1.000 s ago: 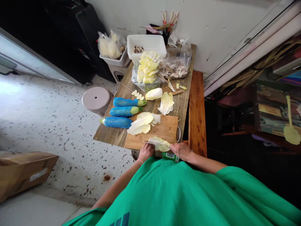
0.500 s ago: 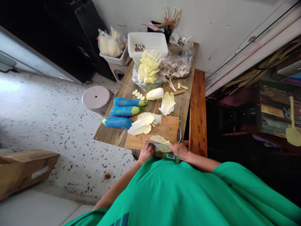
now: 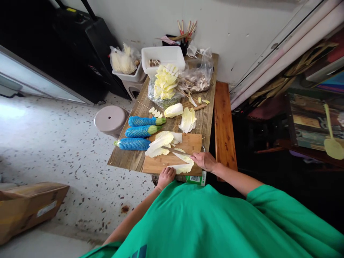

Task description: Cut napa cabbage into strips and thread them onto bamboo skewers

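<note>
My right hand [image 3: 204,161] is closed around the handle of a knife [image 3: 176,151]. Its blade points left across the wooden cutting board [image 3: 154,165], over a narrow cabbage leaf strip and towards a pile of napa cabbage leaves [image 3: 160,142]. At the board's front edge, the fingers of my left hand [image 3: 167,177] are bent onto the left end of another cut cabbage leaf [image 3: 182,168]. A gap separates the two leaf pieces at their left ends. Beyond the board lie a small napa cabbage heart [image 3: 173,110] and some loose leaves [image 3: 187,120].
Several zucchini in blue netting [image 3: 134,144] lie left of the board, near skewered white slices [image 3: 156,112]. Behind are bagged cabbage pieces [image 3: 166,82], a bag of mushrooms [image 3: 197,80] and a white tub [image 3: 163,53]. A stool [image 3: 110,120] stands left, a wooden bench [image 3: 225,129] right.
The knife has moved forward and up from the front leaf, its blade now angled. The leaf is parted into two pieces. My left hand stays near the board's front edge.
</note>
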Action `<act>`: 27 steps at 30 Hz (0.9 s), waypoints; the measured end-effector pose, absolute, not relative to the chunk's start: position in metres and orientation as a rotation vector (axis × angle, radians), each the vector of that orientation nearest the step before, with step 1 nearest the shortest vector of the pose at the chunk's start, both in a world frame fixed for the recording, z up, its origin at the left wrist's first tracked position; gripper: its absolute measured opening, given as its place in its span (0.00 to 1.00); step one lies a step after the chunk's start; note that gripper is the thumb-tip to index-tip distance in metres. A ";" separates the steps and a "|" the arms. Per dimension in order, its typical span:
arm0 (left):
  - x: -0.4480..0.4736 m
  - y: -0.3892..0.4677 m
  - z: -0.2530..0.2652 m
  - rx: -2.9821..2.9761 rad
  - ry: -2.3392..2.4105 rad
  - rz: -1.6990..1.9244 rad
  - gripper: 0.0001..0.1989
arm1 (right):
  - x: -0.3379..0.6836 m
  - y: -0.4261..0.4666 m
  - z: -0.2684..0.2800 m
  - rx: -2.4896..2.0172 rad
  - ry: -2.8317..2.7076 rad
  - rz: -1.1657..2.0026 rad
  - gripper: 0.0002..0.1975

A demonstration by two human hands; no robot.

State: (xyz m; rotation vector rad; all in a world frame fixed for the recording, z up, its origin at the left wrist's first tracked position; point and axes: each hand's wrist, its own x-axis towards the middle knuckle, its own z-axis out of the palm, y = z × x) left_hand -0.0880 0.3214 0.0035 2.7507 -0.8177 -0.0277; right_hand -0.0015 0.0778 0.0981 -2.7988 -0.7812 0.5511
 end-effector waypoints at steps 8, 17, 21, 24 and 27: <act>-0.089 0.321 0.020 2.755 -0.784 -0.083 0.10 | -0.031 0.038 0.080 -2.815 -0.803 0.625 0.20; -0.102 0.355 0.096 2.753 -0.431 -0.112 0.08 | -0.035 0.027 0.068 -2.830 -0.719 0.482 0.22; -0.072 0.373 0.130 2.685 -0.123 0.297 0.08 | -0.043 0.021 0.075 -2.798 -0.642 0.367 0.23; -0.032 0.380 0.129 2.749 -0.059 0.537 0.09 | -0.052 0.017 0.078 -2.783 -0.520 0.275 0.24; 0.000 0.379 0.110 2.876 -0.075 0.499 0.12 | -0.061 0.011 0.078 -2.758 -0.382 0.202 0.24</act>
